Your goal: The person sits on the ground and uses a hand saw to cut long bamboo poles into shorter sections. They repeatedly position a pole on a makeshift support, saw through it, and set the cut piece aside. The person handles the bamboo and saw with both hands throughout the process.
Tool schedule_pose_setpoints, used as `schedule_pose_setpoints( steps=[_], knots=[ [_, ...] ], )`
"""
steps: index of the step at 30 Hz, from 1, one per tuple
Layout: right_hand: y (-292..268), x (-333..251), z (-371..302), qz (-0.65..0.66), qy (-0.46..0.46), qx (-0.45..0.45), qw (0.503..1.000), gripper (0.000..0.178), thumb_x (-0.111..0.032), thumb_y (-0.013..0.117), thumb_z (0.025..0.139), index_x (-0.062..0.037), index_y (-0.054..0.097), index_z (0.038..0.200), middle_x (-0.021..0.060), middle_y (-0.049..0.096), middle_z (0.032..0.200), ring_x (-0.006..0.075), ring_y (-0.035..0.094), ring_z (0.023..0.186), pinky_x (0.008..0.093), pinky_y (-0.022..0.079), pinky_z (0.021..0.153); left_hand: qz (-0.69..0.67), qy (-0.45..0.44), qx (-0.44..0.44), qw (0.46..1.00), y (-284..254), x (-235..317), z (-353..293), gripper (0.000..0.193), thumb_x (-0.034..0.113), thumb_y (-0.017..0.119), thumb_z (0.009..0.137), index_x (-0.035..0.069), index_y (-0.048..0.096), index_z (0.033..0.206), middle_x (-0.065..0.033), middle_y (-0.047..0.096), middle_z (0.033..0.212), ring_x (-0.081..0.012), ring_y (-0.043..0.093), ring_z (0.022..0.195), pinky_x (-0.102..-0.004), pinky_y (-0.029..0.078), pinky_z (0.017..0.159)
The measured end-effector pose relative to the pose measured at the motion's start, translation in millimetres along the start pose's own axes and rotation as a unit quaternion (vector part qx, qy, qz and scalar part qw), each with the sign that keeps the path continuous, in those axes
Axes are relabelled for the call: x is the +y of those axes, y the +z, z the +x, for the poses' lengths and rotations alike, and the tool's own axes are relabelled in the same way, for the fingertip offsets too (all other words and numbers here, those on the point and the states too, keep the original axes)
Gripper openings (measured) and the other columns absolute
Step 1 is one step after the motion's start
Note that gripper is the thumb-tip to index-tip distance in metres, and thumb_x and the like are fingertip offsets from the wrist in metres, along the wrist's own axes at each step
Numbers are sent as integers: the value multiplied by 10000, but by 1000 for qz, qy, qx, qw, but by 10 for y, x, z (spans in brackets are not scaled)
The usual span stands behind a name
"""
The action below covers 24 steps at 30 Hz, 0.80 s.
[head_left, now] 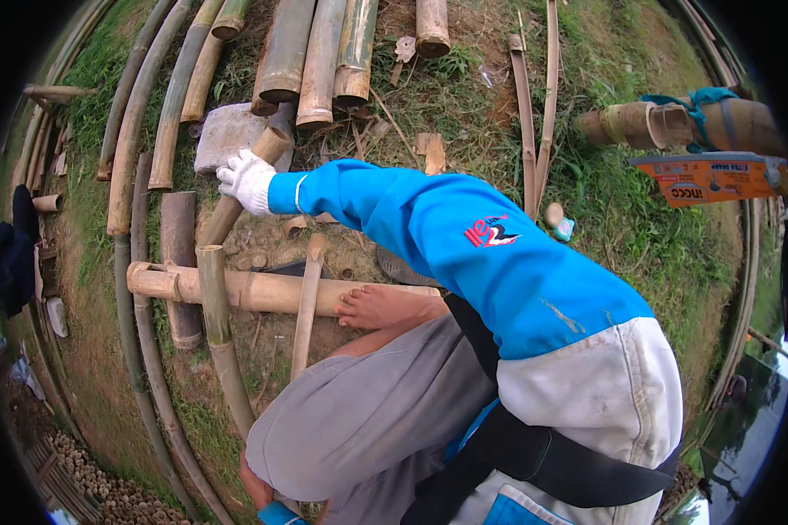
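Note:
My right hand (247, 181), in a white knitted glove, reaches across to the left and is closed round a short bamboo tube (222, 220). The tube stands at a slant, its upper open end beside a pale stone block (223, 138). Below it, a bamboo pole (263, 291) lies crosswise with my bare foot (385, 306) resting on it. An upright bamboo piece (223, 350) and a split bamboo strip (308, 302) cross that pole. My left hand (254, 481) shows only in part by my knee at the lower left; its fingers are hidden.
Several cut bamboo lengths (317, 61) lie at the top, with long poles (140, 376) down the left. An orange printed flat piece (718, 179) and tied bamboo (639, 125) are at the right. Two thin strips (534, 114) lie on the grass.

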State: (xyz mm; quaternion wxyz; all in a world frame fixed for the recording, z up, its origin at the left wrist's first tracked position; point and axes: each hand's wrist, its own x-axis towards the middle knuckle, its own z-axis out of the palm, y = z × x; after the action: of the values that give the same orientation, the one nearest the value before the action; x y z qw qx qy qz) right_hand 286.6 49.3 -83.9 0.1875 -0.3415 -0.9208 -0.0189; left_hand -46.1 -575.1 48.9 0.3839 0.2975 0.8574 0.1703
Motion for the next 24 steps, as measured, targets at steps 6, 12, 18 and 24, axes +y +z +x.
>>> schedule_pose_setpoints(
  steps=[6,12,18,24],
  knots=[
    [-1080,118,-1809,134,194,-125,964,657,-333,858,779,-78,645,1345,214,585,1303,419,586,1194,552,474,1002,16,25,-4,1000,128,814,-199,416,126,652,998,-38,617,1378,-162,736,1259,-241,690,1137,-375,542,989],
    [-1437,897,-3528,45,280,-165,945,555,-320,850,824,-64,635,1267,197,590,1176,401,591,1138,518,489,976,117,50,39,991,212,1169,-542,422,129,730,970,-42,629,1342,-150,740,1122,-227,703,1013,-398,566,938],
    [-1473,1489,-3992,-91,327,-194,920,558,-235,791,827,-97,639,1346,213,597,1276,461,576,1235,613,464,1045,90,-28,135,986,-13,594,-108,518,170,832,897,-28,649,1339,-165,758,1056,-277,745,949,-449,600,881],
    [-1300,423,-2160,195,165,-96,962,482,-244,767,917,-73,637,1348,228,590,1178,429,611,1137,523,548,963,26,-172,307,936,120,-114,218,757,332,839,912,-16,535,1512,-253,630,1418,-403,631,1295,-543,555,1022]
  ],
)
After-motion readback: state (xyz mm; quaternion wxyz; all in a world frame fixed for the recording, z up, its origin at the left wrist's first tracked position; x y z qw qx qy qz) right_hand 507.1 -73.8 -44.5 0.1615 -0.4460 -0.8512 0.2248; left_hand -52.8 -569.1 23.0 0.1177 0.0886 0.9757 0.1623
